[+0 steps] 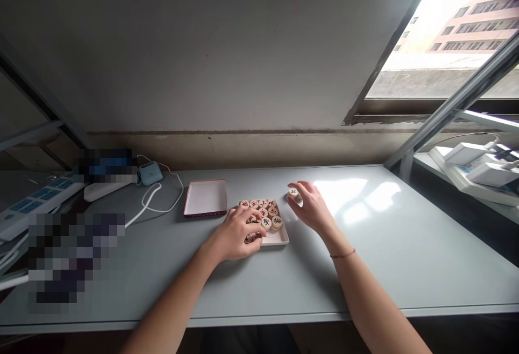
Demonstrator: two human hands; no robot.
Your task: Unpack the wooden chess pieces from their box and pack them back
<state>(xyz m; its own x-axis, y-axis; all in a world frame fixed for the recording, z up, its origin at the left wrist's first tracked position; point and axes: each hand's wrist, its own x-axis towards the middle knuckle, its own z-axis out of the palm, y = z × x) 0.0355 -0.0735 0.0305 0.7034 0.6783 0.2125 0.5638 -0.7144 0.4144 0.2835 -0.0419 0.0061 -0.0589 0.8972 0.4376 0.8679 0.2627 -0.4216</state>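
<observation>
A shallow white box on the desk holds several round wooden xiangqi pieces with red or black characters. The front right of the box shows bare bottom. My left hand lies over the box's left side, its fingers curled round pieces at the front left corner and partly hiding them. Just beyond the box's back right corner, my right hand closes thumb and fingers round a small stack of xiangqi pieces; the top one has a black character. Whether this stack touches the desk I cannot tell.
The red-edged box lid lies inside-up left of the box. Farther left are a light blue adapter, white cables and a power strip. White chargers sit beyond the metal post at right.
</observation>
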